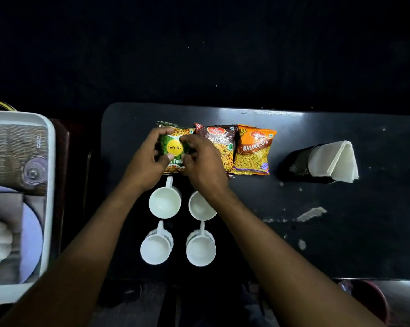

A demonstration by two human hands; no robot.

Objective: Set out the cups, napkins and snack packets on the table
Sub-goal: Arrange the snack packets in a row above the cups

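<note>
Looking down at the dark table (pixel 340 232), we see both of our hands on the green snack packet (pixel 174 147), which lies flat at the left end of a row of three packets near the far edge. Our left hand (pixel 149 156) curls around the packet's left side, fingers over the top edge and thumb pressed against its lower part, so it is grasping the packet. Our right hand (pixel 202 159) closes on the packet's right side, fingertips pinching its upper right corner. Just beside it, and partly under our right hand, lies the brown packet (pixel 220 140), and touching that on the right is the orange packet (pixel 255 149). Well to the right of the row, a black mesh holder (pixel 300 161) lies tipped on its side with folded white napkins (pixel 336 159) sticking out of it. Nearer to us, four white cups (pixel 165 201) stand upright in two rows of two, the far right cup partly hidden by our right wrist. Off the table's left end sits a white tray (pixel 49 185) holding blurred items we cannot make out.
</note>
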